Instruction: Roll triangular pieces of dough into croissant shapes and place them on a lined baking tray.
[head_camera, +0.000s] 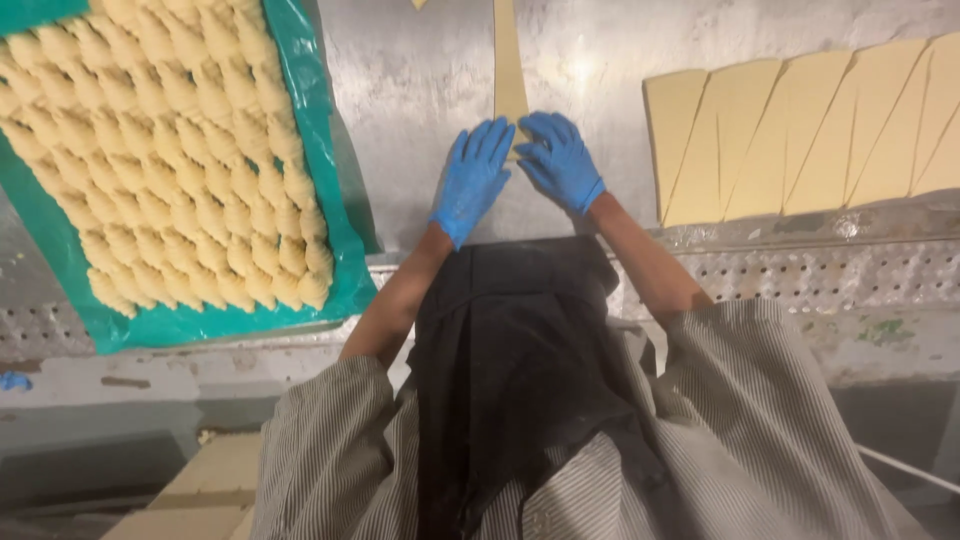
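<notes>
Steel worktable (420, 90): dough triangle (510, 70), centre, wide end pinned under left hand (472, 180) and right hand (560, 160), fingers flat, grasping nothing. Risk: uneven pressure could tear or skew it.

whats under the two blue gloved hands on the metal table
The wide end of a long dough triangle lies under the left hand and right hand, on the metal table. The gloves hide whether that end is rolled.

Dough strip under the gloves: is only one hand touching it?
No. Both the left hand and the right hand rest flat on the near end of the dough strip on the metal table.
</notes>
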